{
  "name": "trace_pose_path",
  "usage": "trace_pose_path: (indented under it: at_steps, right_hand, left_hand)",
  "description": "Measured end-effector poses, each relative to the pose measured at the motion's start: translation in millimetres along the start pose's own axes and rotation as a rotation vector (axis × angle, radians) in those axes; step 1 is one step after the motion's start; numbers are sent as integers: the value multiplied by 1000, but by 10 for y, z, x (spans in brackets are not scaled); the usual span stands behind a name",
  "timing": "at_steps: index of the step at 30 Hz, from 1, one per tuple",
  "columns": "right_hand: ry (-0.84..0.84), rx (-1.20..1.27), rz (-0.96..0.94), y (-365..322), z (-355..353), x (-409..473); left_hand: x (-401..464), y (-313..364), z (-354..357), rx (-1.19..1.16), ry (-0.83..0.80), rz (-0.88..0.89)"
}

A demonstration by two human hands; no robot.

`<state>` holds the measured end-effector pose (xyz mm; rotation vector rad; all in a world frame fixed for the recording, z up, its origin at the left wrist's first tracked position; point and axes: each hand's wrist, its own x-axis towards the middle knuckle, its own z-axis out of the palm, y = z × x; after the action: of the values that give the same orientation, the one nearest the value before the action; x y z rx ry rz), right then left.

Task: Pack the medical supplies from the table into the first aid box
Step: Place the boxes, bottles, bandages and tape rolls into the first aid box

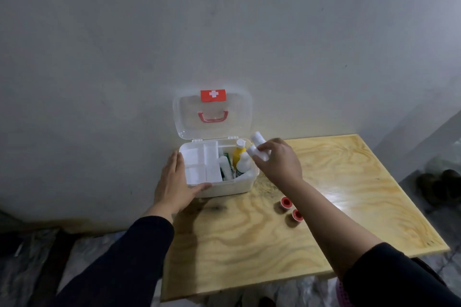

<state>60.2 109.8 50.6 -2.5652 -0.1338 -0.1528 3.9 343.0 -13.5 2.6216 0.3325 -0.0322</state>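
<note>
**Gauze rolls held over the open box**

The box (225, 185) sits at the table's (349, 182) far left corner, against the wall (124, 57). Its clear lid (184, 117) stands upright, showing a red handle (213, 117) and a red label (213, 95) with a white cross. A white divided tray (202, 166) covers the box's left half; the right half holds a yellow bottle (238, 151), a white bottle (244, 162) and some packets (too blurred to identify).

The left hand (174, 179) lies flat and spread against the box's left side, its thumb along the front edge. The right hand (280, 159) hovers above the box's right rim, fingers pinched around two white rolls (258, 146) that stick out toward the lid.

Two red-cored tapes (285, 204) lie on the table, close together, near the front of the box and under the right forearm. Both sleeves (139, 252) are dark.
</note>
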Motion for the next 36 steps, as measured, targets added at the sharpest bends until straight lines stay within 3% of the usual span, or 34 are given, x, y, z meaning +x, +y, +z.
trace_pose_path:
  at_steps: [5, 10, 16, 25, 36]
  right_hand:
    - [-201, -52, -262, -579, 360, 29]
    - [-323, -245, -373, -902, 695, 72]
    - [-402, -218, -295, -1064, 824, 171]
    - [-407, -207, -81, -994, 857, 378]
    - [-235, -41, -28, -762, 550, 445]
  left_hand:
    - [88, -45, 81, -158, -18, -86]
    - [118, -107, 151, -371, 17, -124]
    - [89, -119, 200, -513, 35, -77]
    - [109, -157, 210, -463, 8, -122]
    - [159, -141, 230, -423, -4, -135]
